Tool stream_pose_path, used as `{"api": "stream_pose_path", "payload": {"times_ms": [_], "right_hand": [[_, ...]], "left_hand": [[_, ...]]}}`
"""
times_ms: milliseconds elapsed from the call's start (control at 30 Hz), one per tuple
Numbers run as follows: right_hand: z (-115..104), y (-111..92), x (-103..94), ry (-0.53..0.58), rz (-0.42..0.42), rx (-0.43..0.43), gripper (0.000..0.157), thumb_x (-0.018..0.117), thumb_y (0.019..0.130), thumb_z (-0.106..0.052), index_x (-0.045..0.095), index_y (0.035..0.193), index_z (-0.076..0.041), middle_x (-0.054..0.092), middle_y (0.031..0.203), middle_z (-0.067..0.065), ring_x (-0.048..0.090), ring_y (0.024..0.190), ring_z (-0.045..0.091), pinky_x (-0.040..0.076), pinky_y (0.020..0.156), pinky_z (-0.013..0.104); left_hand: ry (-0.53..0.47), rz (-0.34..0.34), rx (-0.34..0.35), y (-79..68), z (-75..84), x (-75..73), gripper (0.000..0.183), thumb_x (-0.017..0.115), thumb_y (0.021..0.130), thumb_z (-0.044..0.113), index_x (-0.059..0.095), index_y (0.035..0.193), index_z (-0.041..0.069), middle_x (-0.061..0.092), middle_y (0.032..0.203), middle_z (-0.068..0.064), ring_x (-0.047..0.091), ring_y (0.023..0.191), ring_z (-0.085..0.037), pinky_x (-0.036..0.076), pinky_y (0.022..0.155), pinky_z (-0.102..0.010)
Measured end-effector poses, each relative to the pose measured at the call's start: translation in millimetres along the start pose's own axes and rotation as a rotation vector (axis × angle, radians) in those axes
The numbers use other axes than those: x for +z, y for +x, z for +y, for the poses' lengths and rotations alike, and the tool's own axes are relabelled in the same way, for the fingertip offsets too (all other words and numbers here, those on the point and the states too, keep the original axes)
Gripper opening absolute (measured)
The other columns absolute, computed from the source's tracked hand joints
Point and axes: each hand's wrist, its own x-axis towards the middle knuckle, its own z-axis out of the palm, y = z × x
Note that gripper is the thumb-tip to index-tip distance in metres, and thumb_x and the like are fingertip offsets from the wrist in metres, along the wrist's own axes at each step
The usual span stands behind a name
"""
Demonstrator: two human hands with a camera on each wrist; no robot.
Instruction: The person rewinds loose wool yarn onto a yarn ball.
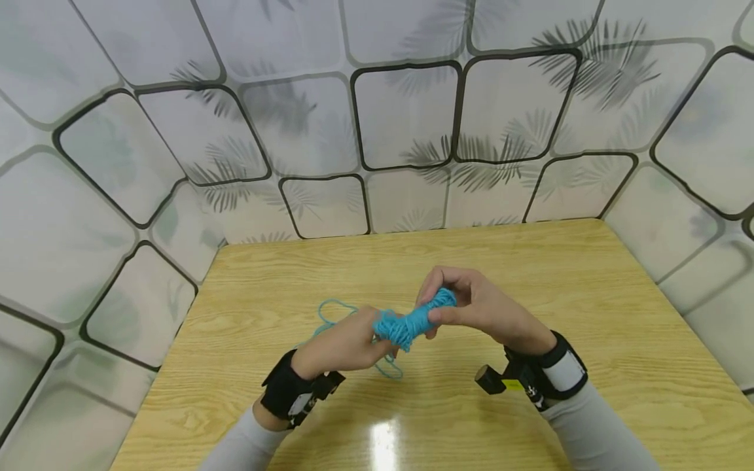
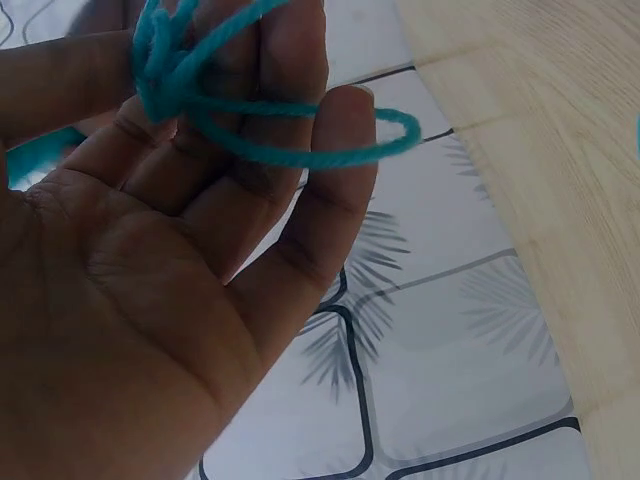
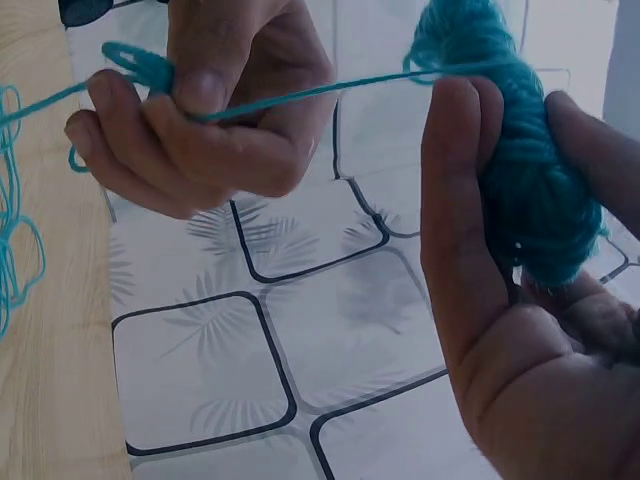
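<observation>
Glossy wood-grain table (image 1: pixel 459 425) down at 6 o'clock, and over its middle the person's right hand (image 1: pixel 480 304) comes in from 4 o'clock, left hand (image 1: pixel 352 338) from 8. The right's got thumb and fingers curled snugly round a fuzzy, sausage-shaped blue yarn bundle (image 1: pixel 417 320), while the left pinches a thin, straight-pulled strand (image 3: pixel 300 94), a floppy loop (image 1: pixel 391 377) showing at the bundle's 7.

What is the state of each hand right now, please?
Left hand: closed, pinching a blue yarn strand.
Right hand: closed, holding the wound yarn bundle.
</observation>
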Motion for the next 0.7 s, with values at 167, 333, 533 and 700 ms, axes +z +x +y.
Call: {"api": "stream_pose_path", "payload": {"times_ms": [167,333,533,700], "right_hand": [[-2,-1,10.5,-0.010,-0.181,0.011,0.014,0.061,0.091,0.011,0.059,0.104,0.006,0.062,0.098,0.011,0.063,0.077,0.022,0.059,0.069,0.029],[0,-2,13.6,-0.078,-0.295,0.057,0.014,0.065,0.090,0.008,0.060,0.102,0.003,0.055,0.088,0.019,0.051,0.073,0.016,0.050,0.066,0.022],[5,-4,10.6,-0.238,-0.328,0.130,0.012,0.072,0.088,-0.006,0.063,0.097,-0.006,0.056,0.081,0.016,0.044,0.068,0.011,0.040,0.060,0.022],[7,-5,6.9,-0.367,-0.330,0.169,0.014,0.074,0.088,-0.018,0.065,0.095,-0.011,0.058,0.077,0.010,0.042,0.063,0.005,0.038,0.058,0.017]], "left_hand": [[-0.003,0.026,-0.005,1.9,-3.6,-2.5,0.013,0.062,0.094,0.002,0.062,0.086,0.012,0.065,0.077,0.001,0.058,0.068,-0.007,0.052,0.065,-0.024],[0.011,0.066,-0.002,1.4,-3.4,-6.8,0.015,0.059,0.097,0.004,0.059,0.085,0.013,0.066,0.076,-0.006,0.060,0.069,-0.012,0.056,0.070,-0.032],[0.008,0.116,-0.002,-1.9,0.5,-14.5,0.017,0.057,0.098,0.003,0.057,0.084,0.012,0.065,0.077,-0.009,0.059,0.073,-0.009,0.056,0.074,-0.035],[0.021,0.124,0.004,-3.4,3.9,-17.7,0.018,0.058,0.098,0.003,0.056,0.084,0.015,0.064,0.077,-0.007,0.058,0.074,-0.010,0.056,0.075,-0.035]]}}
